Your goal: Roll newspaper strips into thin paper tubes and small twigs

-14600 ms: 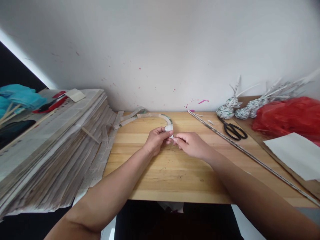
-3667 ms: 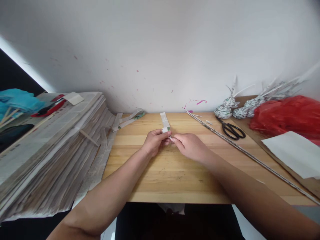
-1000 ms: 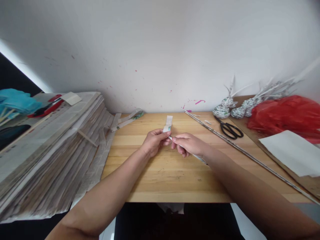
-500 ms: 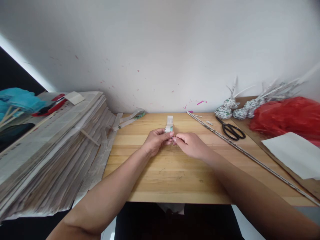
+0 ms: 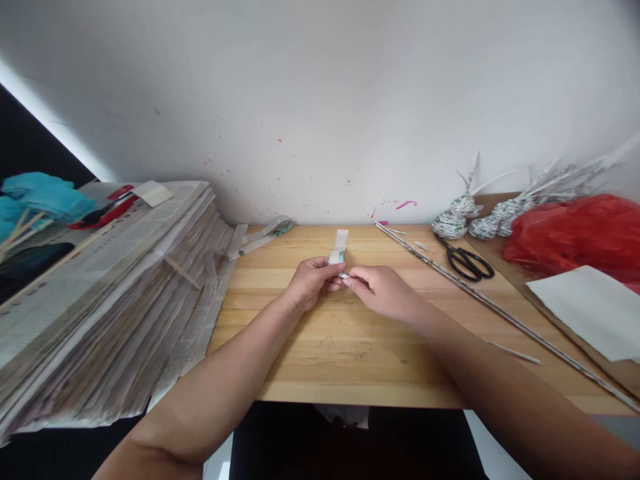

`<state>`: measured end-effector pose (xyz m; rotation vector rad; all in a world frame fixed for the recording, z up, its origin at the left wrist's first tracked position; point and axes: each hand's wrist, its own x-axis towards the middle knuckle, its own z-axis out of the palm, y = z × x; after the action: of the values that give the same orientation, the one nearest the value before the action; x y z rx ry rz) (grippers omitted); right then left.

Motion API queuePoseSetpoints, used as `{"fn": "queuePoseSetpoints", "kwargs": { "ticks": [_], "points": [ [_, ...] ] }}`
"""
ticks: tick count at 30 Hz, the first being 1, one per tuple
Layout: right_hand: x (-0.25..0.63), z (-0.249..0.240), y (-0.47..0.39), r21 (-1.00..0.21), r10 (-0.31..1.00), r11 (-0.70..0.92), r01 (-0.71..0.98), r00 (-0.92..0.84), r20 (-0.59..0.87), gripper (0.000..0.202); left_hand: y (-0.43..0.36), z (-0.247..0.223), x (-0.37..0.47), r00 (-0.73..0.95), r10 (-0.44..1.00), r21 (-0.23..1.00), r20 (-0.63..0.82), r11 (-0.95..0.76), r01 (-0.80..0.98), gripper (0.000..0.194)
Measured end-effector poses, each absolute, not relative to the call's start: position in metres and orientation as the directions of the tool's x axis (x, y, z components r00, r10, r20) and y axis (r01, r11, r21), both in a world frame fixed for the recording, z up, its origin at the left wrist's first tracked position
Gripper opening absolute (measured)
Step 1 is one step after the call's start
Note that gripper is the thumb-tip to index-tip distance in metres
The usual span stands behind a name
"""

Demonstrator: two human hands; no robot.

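Observation:
Above the middle of the wooden table, my left hand (image 5: 315,281) pinches a narrow printed paper strip (image 5: 341,239), which looks like newspaper. The strip's free end stands up past my thumb, pointing toward the wall. Close by on the right, the closed fingers of my right hand (image 5: 376,287) grip the strip's near end, where a small pale rolled tip shows between both hands. Partly hidden under my right forearm, a thin white stick (image 5: 517,353) lies on the table.
A tall newspaper stack (image 5: 165,280) fills the left side, with a red-handled tool (image 5: 107,212) on top. Long thin rods (image 5: 480,293) lie slanting on the right. Beyond them are black scissors (image 5: 467,262), woven paper pieces (image 5: 453,220), a red plastic bag (image 5: 580,233) and a white sheet (image 5: 587,310).
The paper strip tilts slightly more to the right, and a pale rolled tip now shows between my fingers. More of the thin white stick appears beside my right forearm.

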<state>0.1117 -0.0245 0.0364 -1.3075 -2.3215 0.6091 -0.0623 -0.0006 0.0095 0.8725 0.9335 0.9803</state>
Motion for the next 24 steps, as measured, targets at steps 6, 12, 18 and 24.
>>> {"fn": "queuePoseSetpoints", "kwargs": {
  "ticks": [6,12,18,24],
  "points": [
    [0.1118,0.0371,-0.0249,-0.485,0.858,0.486,0.727,-0.502,0.109,0.030,-0.0007,0.0096,-0.0617,0.265,0.937,0.907,-0.227,0.302,-0.294,0.025],
    [0.1124,0.0338,-0.0260,-0.427,0.836,0.536,0.728,-0.528,0.150,0.029,-0.0007,0.0091,-0.0618,0.253,0.937,0.905,-0.243,0.312,-0.288,0.023],
    [0.1121,0.0350,-0.0257,-0.422,0.844,0.522,0.741,-0.519,0.132,0.032,-0.0019,0.0119,-0.0612,0.258,0.934,0.904,-0.246,0.318,-0.287,0.024],
    [0.1108,0.0312,-0.0217,-0.619,0.902,0.378,0.689,-0.426,0.076,0.025,-0.0026,0.0111,-0.0614,0.265,0.937,0.909,-0.229,0.303,-0.286,0.028]
  ]
}}
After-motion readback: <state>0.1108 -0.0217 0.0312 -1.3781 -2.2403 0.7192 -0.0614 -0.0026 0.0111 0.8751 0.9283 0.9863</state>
